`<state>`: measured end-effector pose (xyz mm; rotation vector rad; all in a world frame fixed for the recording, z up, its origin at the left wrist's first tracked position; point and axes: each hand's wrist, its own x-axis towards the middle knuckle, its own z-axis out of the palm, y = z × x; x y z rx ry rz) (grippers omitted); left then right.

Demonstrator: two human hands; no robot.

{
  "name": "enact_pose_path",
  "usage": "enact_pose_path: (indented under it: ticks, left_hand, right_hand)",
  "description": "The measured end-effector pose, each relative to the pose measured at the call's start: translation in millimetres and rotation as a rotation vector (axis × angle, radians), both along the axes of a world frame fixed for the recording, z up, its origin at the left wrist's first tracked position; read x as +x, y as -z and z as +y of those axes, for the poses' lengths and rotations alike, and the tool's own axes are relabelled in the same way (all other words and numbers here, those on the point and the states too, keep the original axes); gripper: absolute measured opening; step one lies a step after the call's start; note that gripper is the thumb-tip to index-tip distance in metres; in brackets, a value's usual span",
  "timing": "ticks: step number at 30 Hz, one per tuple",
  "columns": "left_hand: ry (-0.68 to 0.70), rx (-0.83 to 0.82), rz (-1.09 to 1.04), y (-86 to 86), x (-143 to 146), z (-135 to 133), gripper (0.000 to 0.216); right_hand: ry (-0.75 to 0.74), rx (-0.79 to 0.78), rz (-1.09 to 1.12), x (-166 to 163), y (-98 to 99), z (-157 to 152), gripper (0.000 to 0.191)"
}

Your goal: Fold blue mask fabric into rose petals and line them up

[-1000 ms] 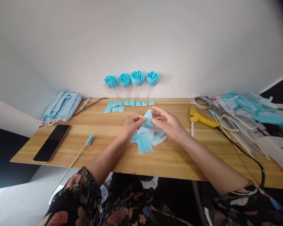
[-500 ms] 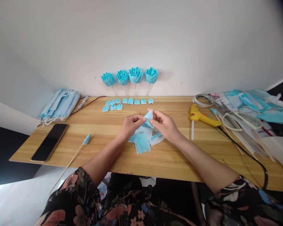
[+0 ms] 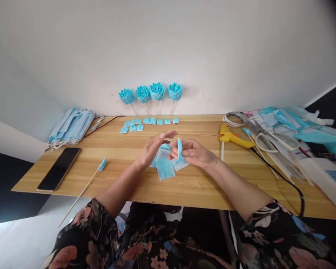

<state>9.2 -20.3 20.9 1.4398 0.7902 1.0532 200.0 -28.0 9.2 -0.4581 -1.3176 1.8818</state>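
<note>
Between the thumb and fingers of my right hand [image 3: 196, 152] is a folded piece of blue mask fabric [image 3: 179, 150], held upright and seen nearly edge-on. My left hand [image 3: 154, 147] is beside it with fingers stretched out and holds nothing. Below both hands, several cut blue and white fabric squares [image 3: 165, 168] lie in a loose pile on the wooden table [image 3: 114, 145]. Behind them, small folded blue petals [image 3: 159, 121] lie in rows. A thin stick with a blue wrapped tip [image 3: 102, 164] rests to the left.
Several blue fabric flowers on sticks [image 3: 157, 92] lean against the wall. A mask stack [image 3: 71, 125] and a phone [image 3: 59, 169] are at left. On the right lie a yellow glue gun [image 3: 232, 138], a tape roll [image 3: 235, 118], scissors [image 3: 282, 141] and fabric scraps [image 3: 294, 119].
My left hand has let go of the fabric piece and opened its fingers. My right hand has turned the piece edge-on. The view has shifted slightly to the right.
</note>
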Motion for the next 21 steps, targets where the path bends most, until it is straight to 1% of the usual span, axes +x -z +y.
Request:
enact_pose_path:
  ticks: [2,4,6,8,11,13,15,16,18,19,21]
  left_hand:
    - [0.162,-0.054,0.027,-3.6,4,-8,0.058]
    - [0.264,-0.084,0.042,-5.9,9,-12,0.064]
    - [0.279,-0.087,0.035,-8.7,13,-13,0.064]
    - [0.254,-0.099,0.046,-13.3,15,-10,0.057]
    - [0.173,-0.112,0.146,-25.4,12,3,0.033]
    - [0.018,-0.068,0.158,-35.7,7,16,0.024]
    - [-0.173,0.001,0.048,-44.6,0,29,0.021]
    - [-0.244,0.020,-0.012,-47.4,-2,35,0.021]
    - [-0.327,0.030,-0.076,-48.1,-5,43,0.021]
    - [-0.342,0.031,-0.073,-45.9,-5,44,0.021]
    - [-0.321,0.037,-0.014,-37.4,-2,42,0.023]
  right_hand:
    - [-0.074,0.021,0.014,0,0.8,-2,0.034]
    - [-0.085,0.050,0.020,0,0.8,-1,0.034]
    - [-0.029,0.065,0.019,3,-0.5,1,0.034]
    - [0.080,0.067,0.008,8,-3.1,4,0.034]
    - [0.255,0.070,-0.043,19,-6.6,13,0.038]
    - [0.366,0.079,-0.066,27,-6.9,21,0.039]
    - [0.473,0.070,-0.051,34,-4.9,29,0.037]
    - [0.516,0.054,-0.036,36,-3.3,33,0.036]
    - [0.592,0.017,-0.019,36,0.0,38,0.036]
    - [0.624,0.009,-0.027,35,1.4,39,0.037]
    - [0.665,0.011,-0.074,29,2.9,38,0.038]
